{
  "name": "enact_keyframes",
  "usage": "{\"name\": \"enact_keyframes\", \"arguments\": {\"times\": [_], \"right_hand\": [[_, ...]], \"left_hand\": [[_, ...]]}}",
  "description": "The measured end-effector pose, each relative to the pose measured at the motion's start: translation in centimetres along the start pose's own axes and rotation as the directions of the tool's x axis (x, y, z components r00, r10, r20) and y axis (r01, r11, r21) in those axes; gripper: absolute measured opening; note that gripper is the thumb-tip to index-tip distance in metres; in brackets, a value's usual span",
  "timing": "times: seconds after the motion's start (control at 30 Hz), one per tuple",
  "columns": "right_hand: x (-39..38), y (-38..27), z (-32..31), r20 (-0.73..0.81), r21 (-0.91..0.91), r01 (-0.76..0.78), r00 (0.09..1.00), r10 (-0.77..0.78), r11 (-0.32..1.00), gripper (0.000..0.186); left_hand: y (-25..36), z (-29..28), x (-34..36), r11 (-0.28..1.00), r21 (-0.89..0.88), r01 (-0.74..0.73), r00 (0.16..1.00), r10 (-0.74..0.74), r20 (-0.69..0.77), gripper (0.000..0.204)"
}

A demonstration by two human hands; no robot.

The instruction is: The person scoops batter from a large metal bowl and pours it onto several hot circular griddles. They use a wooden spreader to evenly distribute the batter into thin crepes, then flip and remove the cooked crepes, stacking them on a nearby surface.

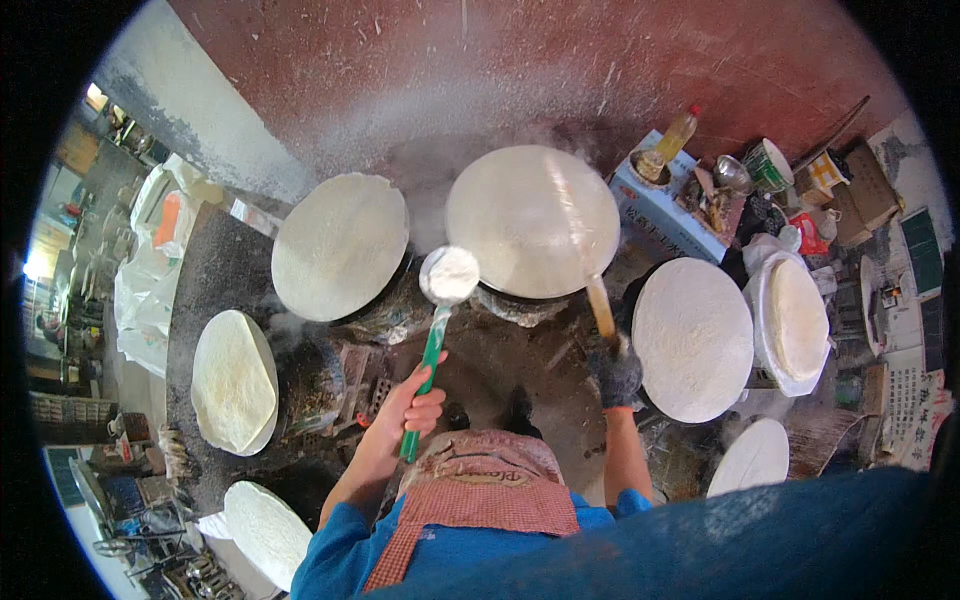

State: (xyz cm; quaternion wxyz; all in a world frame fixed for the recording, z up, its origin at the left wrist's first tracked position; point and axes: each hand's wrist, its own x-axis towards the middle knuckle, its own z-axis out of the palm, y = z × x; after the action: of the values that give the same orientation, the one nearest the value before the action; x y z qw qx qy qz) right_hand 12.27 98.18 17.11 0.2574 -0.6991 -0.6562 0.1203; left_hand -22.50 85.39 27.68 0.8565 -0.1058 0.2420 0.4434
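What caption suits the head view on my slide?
Bare left hand with a green-handled ladle, gloved right hand with a wooden-handled tool over a large pale disc.

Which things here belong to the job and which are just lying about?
Apparently in use:
green-handled ladle, in left hand
long tool, in gloved right hand
pale round sheet under that tool

Seemingly lying about:
yellow bottle
blue box
red packet

Speckled dark-red wall [520, 60] ahead, grey-white wall section [205, 95] to its left, dark floor [490, 365] below, bright light [39, 262] glowing at far left
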Motion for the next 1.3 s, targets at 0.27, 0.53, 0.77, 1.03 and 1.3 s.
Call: {"name": "enact_keyframes", "arguments": {"times": [0.27, 0.53, 0.77, 1.03, 1.3], "right_hand": [[8.2, 2.1, -1.5, 0.12, -0.326, -0.088, 0.984, 0.133, 0.941, 0.03], [8.2, 9.3, 4.8, 0.581, 0.515, -0.155, 0.786, -0.211, 0.843, 0.018], [3.4, -2.0, 12.3, 0.87, 0.49, -0.604, 0.391, -0.302, 0.629, 0.015], [-13.0, -25.5, 17.7, 0.674, 0.627, 0.159, 0.38, -0.634, 0.762, 0.022], [-28.4, -42.1, 22.7, 0.323, 0.542, 0.804, 0.072, -0.944, 0.246, 0.029]], "left_hand": [[-3.7, -4.6, -2.7, 0.978, -0.196, -0.075, 0.996, 0.064, -0.059, 0.029], [-9.9, -6.8, -3.9, 0.866, -0.471, -0.167, 0.978, 0.206, 0.032, 0.029], [-14.6, -8.7, -7.5, 0.681, -0.646, -0.344, 0.876, 0.481, 0.04, 0.024], [-23.3, -17.1, -22.3, 0.501, -0.605, -0.618, 0.738, 0.635, -0.229, 0.019], [-26.5, -22.8, -28.8, 0.487, -0.584, -0.65, 0.729, 0.616, -0.297, 0.015]]}}
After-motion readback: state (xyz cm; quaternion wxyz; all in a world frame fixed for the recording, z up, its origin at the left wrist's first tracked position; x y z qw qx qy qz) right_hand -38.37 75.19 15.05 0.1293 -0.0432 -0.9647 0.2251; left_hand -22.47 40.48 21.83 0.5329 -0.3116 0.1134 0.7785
